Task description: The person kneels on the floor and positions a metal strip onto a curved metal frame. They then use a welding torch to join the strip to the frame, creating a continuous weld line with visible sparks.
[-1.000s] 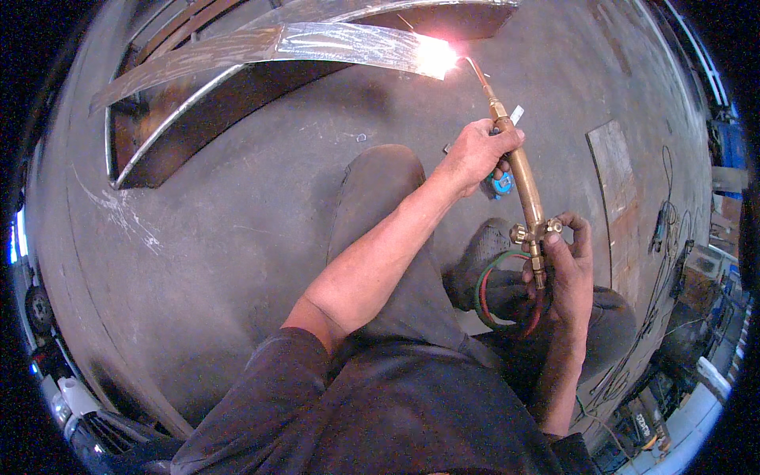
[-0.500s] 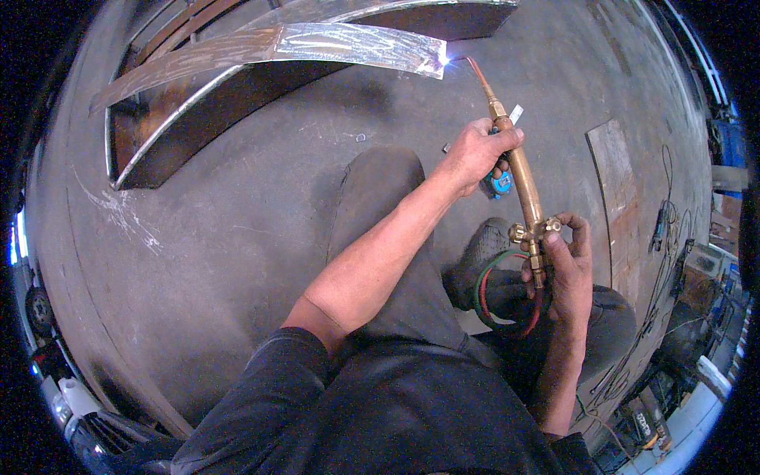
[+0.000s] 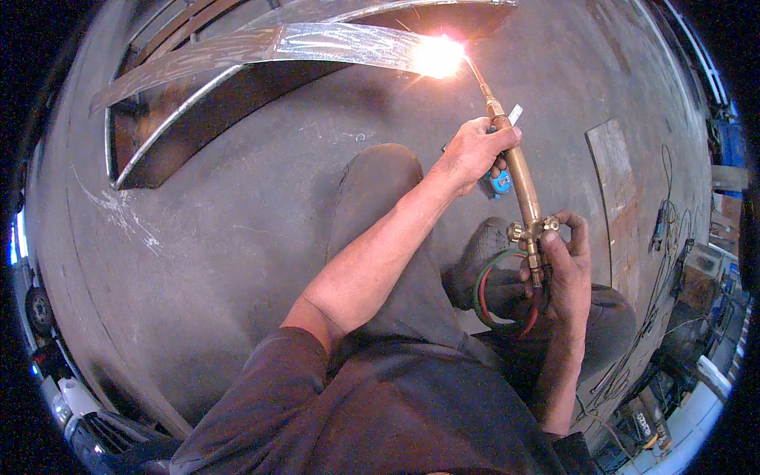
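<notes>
A brass gas torch (image 3: 520,176) runs between my two hands, its thin copper tip pointing up and left. My left hand (image 3: 476,152) is closed round the upper part of the handle. Lower down, my right hand (image 3: 568,257) grips the valve end, fingers at the brass knobs. Red and green hoses (image 3: 480,294) loop from that end. At the tip, a dazzling flame with sparks hides the right end of a curved, ground metal strip (image 3: 340,44). That strip lies across a dark curved steel frame (image 3: 186,119).
A blue tape measure (image 3: 498,184) lies on the floor just below my left hand. A long flat board (image 3: 613,178) is at the right, with cables (image 3: 663,210) beyond it. My bent knee (image 3: 384,170) is left of the torch. Part of a vehicle (image 3: 95,431) shows lower left.
The small bluish glow at the torch tip has grown into a large orange-white flare with flying sparks. My hands and the torch have hardly moved.
</notes>
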Motion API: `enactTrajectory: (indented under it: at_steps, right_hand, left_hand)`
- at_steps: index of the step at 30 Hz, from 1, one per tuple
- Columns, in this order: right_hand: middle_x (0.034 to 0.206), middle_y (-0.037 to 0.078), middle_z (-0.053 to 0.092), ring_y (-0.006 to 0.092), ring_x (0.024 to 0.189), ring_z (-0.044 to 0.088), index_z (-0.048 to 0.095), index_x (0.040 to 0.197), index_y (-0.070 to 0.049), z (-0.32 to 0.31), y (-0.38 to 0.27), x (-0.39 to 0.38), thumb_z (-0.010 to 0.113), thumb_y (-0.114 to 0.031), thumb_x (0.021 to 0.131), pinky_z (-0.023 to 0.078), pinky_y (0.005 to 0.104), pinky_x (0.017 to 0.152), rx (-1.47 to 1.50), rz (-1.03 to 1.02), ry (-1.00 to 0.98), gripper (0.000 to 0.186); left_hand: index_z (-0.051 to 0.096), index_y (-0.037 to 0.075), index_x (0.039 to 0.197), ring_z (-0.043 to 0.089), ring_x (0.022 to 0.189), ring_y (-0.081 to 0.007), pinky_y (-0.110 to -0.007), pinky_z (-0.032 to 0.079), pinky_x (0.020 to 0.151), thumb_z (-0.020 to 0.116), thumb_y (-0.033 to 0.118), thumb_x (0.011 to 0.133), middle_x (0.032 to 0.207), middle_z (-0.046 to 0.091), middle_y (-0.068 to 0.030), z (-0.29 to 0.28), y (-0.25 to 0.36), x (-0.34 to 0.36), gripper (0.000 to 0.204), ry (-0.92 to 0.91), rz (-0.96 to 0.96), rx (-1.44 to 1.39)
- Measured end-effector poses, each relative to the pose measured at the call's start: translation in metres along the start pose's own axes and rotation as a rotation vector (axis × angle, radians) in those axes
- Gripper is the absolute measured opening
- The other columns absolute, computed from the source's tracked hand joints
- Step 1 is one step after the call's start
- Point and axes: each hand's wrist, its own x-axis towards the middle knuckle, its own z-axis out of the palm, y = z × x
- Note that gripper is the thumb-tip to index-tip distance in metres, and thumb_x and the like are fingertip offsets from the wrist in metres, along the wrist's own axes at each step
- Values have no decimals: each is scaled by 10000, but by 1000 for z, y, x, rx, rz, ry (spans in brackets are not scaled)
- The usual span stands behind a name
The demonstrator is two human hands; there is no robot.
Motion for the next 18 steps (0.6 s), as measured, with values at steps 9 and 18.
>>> enactTrajectory:
  at_steps: [9,18]
  right_hand:
    - [934,139,738,167,565,683,438,1322,-140,0,-1,0,655,-280,1055,502,262,404,-24,-12,-11,372]
    - [925,133,734,166,569,685,435,1329,-139,0,0,-1,658,-282,1055,507,262,410,-15,-5,-3,382]
  left_hand:
    - [620,31,1105,592,674,-111,-279,470,518,730,336,1001,888,659,-53,2,0,-2,341,46,0,1]
    - [623,29,1133,595,680,-101,-259,477,521,735,350,998,910,660,-47,3,1,-2,366,50,-20,16]
